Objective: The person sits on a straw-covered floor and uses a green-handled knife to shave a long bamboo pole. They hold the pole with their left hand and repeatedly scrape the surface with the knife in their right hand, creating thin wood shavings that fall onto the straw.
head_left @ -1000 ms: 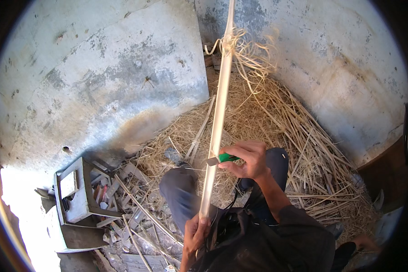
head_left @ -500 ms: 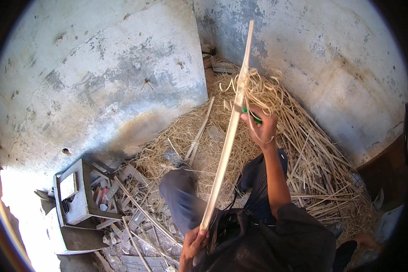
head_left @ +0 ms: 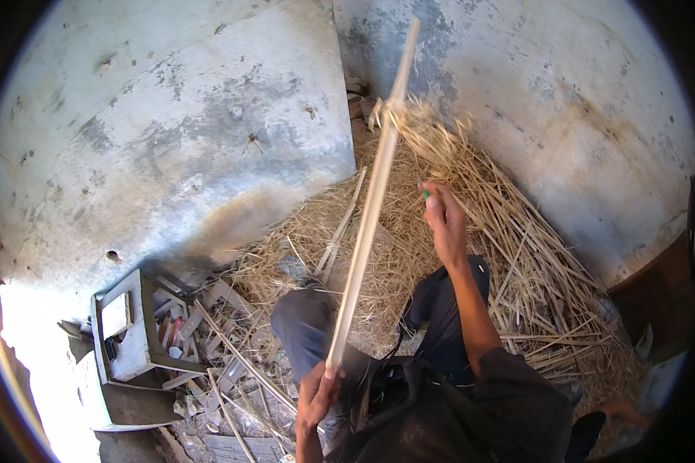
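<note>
A long, pale strip of split bamboo slants up and away across the middle, blurred by motion. Its near end is gripped in my left hand, beside my left knee. Curled shavings cling to the strip toward its far end. My right hand is closed around a small green-handled tool, apart from the strip on its right side. The tool looks like a knife, but its blade is hard to make out.
Heaped bamboo strips and shavings cover the floor at right. A grey open-framed box with odds and ends stands at left amid scraps. Worn walls meet at the back. Part of a bare limb shows at lower right.
The strip has shifted left with my left hand. My right hand and the green-handled tool have come away from the strip, which they were against before.
</note>
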`<state>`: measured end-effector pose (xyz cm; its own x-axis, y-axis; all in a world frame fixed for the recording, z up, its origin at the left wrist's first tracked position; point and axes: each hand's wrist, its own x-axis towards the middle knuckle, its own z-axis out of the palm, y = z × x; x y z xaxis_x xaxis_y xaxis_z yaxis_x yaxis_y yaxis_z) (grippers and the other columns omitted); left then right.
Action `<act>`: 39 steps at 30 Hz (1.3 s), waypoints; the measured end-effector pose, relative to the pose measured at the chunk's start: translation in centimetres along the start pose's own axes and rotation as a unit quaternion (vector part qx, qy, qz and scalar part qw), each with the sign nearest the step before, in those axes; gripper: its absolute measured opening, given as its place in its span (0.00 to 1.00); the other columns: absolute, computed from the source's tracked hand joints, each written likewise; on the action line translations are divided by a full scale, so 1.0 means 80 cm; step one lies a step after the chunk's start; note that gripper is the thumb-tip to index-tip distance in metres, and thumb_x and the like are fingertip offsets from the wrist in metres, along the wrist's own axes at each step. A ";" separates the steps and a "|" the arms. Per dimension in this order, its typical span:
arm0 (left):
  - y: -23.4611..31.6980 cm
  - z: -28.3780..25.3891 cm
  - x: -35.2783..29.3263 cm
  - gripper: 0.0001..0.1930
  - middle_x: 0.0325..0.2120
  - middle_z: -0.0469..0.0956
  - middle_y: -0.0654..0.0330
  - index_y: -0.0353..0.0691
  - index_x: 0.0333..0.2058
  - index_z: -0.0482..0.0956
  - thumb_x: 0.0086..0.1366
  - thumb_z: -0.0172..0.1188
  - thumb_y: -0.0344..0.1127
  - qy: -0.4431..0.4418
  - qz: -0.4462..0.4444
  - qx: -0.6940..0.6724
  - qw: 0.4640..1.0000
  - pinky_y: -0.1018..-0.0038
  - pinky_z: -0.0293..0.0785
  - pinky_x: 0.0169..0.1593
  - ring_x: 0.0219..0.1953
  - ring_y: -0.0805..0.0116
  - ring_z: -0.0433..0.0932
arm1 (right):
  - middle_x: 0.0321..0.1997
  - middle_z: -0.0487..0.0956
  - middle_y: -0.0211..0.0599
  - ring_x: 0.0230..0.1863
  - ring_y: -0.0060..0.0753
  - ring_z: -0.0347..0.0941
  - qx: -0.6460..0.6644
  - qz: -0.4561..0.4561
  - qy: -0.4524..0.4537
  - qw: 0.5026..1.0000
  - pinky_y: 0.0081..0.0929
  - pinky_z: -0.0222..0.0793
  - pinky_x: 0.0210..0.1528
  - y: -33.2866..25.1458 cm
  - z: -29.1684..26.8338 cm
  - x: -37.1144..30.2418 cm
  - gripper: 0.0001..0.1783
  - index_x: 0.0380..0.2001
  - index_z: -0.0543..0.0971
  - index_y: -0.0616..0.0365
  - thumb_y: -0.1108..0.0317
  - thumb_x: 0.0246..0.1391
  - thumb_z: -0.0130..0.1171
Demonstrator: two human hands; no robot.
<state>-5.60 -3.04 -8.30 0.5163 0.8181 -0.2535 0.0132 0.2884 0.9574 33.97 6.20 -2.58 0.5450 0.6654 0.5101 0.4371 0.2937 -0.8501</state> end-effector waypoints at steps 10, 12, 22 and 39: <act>0.094 0.062 0.064 0.20 0.27 0.67 0.74 0.31 0.57 0.83 0.85 0.52 0.43 0.085 0.104 0.021 0.991 0.81 0.58 0.33 0.30 0.85 0.62 | 0.37 0.88 0.42 0.34 0.34 0.87 -0.033 -0.083 -0.166 0.982 0.32 0.80 0.35 -0.039 0.016 -0.105 0.17 0.48 0.86 0.59 0.59 0.64 0.72; 0.107 0.070 0.068 0.20 0.28 0.68 0.74 0.30 0.59 0.82 0.85 0.52 0.41 0.076 0.114 0.015 0.991 0.81 0.58 0.35 0.32 0.85 0.63 | 0.35 0.88 0.39 0.32 0.39 0.87 -0.048 -0.162 -0.178 0.969 0.33 0.81 0.34 -0.055 0.022 -0.103 0.17 0.44 0.88 0.56 0.56 0.60 0.77; 0.120 0.091 0.072 0.19 0.27 0.72 0.73 0.31 0.58 0.84 0.84 0.55 0.40 0.094 0.164 0.048 0.981 0.80 0.60 0.33 0.29 0.84 0.65 | 0.28 0.85 0.29 0.24 0.31 0.82 -0.101 -0.281 -0.184 0.936 0.30 0.73 0.26 -0.084 0.028 -0.090 0.20 0.43 0.90 0.53 0.51 0.54 0.80; 0.117 0.089 0.058 0.15 0.25 0.71 0.70 0.28 0.47 0.84 0.83 0.54 0.35 0.086 0.127 0.109 0.982 0.76 0.65 0.34 0.31 0.81 0.67 | 0.34 0.90 0.33 0.29 0.33 0.88 -0.112 -0.218 -0.071 0.967 0.29 0.79 0.29 -0.077 0.004 -0.052 0.19 0.44 0.90 0.54 0.55 0.55 0.80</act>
<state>3.00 -0.08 0.48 0.3737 0.9276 -0.0044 0.0948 -0.0335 0.9949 28.78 1.81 0.53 0.1772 0.6045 0.7766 0.7559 0.4217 -0.5007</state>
